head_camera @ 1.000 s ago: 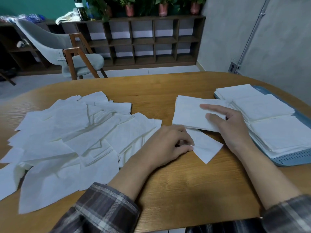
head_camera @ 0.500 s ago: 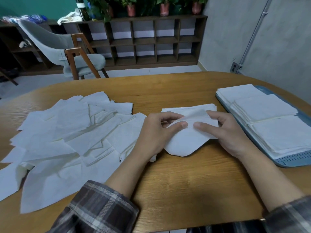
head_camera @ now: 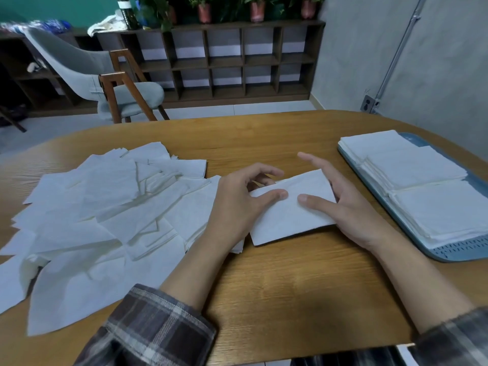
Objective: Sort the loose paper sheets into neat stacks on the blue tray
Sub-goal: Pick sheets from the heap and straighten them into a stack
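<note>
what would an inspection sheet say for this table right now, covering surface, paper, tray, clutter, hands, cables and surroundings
surface: wooden table, rounded edge, bare at the front
job's things: loose sheets in an untidy overlapping pile on the left; single sheet held between both hands at the middle; blue tray on the right bearing three neat stacks
clutter: nothing seen
grippers: left hand pinches the single sheet's left end; right hand holds its right end, thumb on top
cables: nothing seen loose; conduit runs down the wall to a socket
surroundings: chair, shelf unit, potted plants
</note>
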Action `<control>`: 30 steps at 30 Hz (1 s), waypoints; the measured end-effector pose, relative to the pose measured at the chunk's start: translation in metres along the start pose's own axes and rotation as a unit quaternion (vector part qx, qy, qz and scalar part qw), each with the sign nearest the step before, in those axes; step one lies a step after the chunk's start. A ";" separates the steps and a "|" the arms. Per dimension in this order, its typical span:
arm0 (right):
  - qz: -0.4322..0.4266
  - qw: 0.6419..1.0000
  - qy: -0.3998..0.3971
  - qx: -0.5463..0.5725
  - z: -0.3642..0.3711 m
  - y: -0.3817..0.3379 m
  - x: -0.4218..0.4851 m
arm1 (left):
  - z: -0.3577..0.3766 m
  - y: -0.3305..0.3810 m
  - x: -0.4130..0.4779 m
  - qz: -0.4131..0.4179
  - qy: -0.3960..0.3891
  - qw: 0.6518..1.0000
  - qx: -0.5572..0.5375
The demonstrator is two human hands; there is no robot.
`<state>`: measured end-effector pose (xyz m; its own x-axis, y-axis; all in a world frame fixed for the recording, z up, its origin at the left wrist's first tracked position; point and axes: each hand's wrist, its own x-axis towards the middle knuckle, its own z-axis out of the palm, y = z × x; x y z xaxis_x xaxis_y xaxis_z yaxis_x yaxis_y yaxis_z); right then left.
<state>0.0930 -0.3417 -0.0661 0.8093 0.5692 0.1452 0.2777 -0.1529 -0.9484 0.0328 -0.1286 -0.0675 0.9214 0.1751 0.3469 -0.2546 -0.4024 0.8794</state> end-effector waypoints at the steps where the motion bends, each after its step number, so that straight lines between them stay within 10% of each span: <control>1: 0.000 1.000 0.003 -0.009 0.001 -0.001 0.000 | 0.000 0.001 0.000 0.002 0.000 1.000 -0.001; 9: -0.012 0.997 0.037 -0.066 0.006 -0.003 0.000 | 0.004 -0.001 -0.001 0.067 0.069 0.992 0.077; 16: -0.007 0.989 0.093 0.115 -0.001 0.001 0.006 | -0.001 0.000 -0.003 -0.044 0.009 0.999 -0.019; 30: 0.025 0.960 -0.067 0.269 0.000 -0.006 -0.004 | -0.004 -0.013 -0.003 -0.025 0.101 0.986 0.130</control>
<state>0.0883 -0.3429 -0.0610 0.7310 0.6761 0.0927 -0.0969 0.2373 -0.9666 0.0325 -0.1208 -0.0784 0.8468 0.3649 0.3869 -0.1033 -0.6008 0.7927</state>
